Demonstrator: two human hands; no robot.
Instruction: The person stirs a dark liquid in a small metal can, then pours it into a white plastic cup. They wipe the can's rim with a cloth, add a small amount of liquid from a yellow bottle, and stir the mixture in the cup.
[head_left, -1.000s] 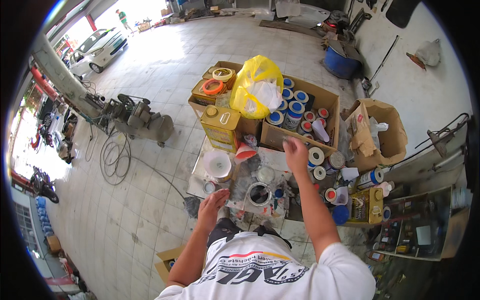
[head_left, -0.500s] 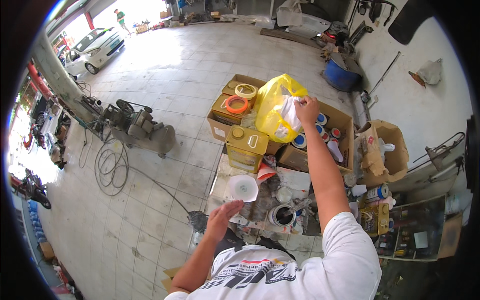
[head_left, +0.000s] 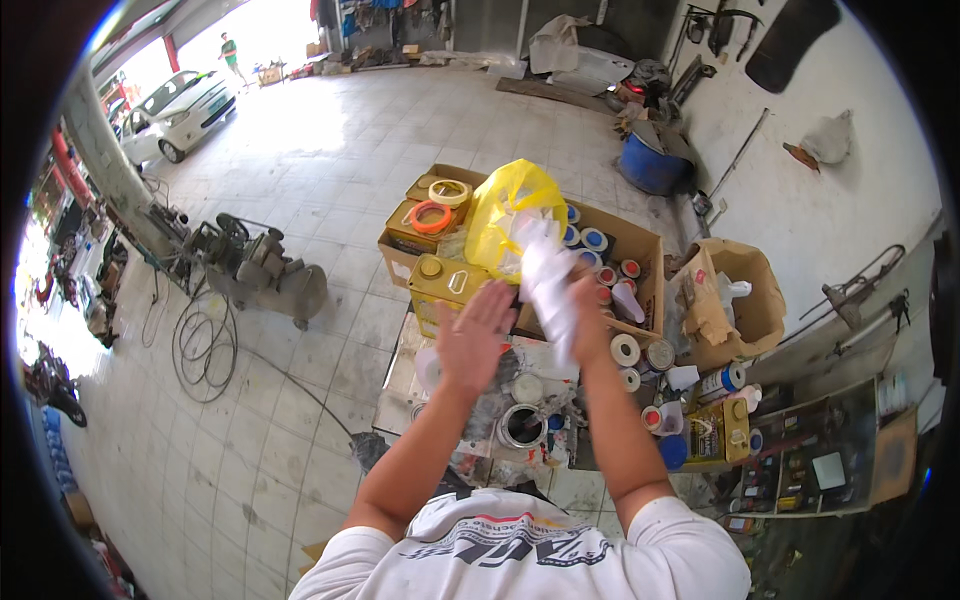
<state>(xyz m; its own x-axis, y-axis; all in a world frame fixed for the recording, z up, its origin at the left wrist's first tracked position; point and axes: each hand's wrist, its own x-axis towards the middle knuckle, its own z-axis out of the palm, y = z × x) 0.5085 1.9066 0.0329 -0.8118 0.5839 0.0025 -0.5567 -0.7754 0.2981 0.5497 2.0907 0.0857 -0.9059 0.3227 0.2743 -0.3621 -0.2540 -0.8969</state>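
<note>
My right hand (head_left: pixel 588 315) grips a soft white bundle (head_left: pixel 547 290), smeared by motion; whether it is cloth or paper I cannot tell. Its upper end overlaps the mouth of a yellow plastic bag (head_left: pixel 492 215), which holds more white material. My left hand (head_left: pixel 475 335) is raised with fingers apart, holding nothing, in front of a square gold can (head_left: pixel 436 283). Beside the left wrist, a white round piece (head_left: pixel 427 369) is mostly hidden. On the worktable (head_left: pixel 392 385) below stand an open can of dark contents (head_left: pixel 521 427) and a small pale container (head_left: pixel 527 388).
Behind the bag, orange (head_left: pixel 430 217) and cream tape rolls (head_left: pixel 449 194) top more gold cans. A cardboard box (head_left: pixel 648 270) holds several small cans. To the right are a brown paper bag (head_left: pixel 755 330) and shelf (head_left: pixel 810 470). An air compressor (head_left: pixel 285 280) with hose stands left.
My right hand has drawn the white bundle toward me from the yellow bag. My left hand has risen from beside the white round piece and spread its fingers. The view has shifted slightly.
</note>
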